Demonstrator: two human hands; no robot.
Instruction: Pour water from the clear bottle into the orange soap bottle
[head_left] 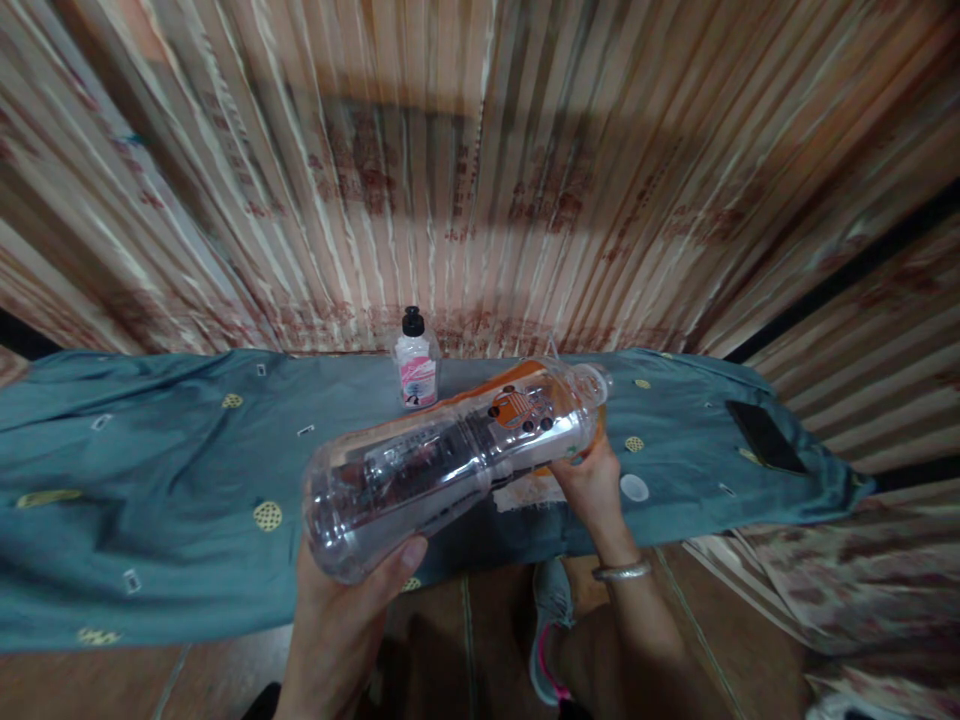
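Note:
A large clear plastic bottle point(442, 470) with a printed label is tilted across the middle of the view, its uncapped-looking mouth pointing right and slightly up. My left hand point(349, 600) is closed around its base from below, thumb along the near side. By the bottle's neck is my right hand point(592, 475), a bracelet on its wrist. Its fingers curl behind the neck, partly hidden, beside something orange point(601, 425) whose kind I cannot make out. Under the bottle a pale, ragged-edged patch point(529, 493) shows. A whitish round disc point(634, 487) lies right of my right hand.
A small pump-top bottle point(416, 372) with a black cap and pink label stands at the back edge. A black phone point(765, 437) lies far right on the green patterned tablecloth point(187, 480). Pleated curtains point(450, 180) close off the back and sides.

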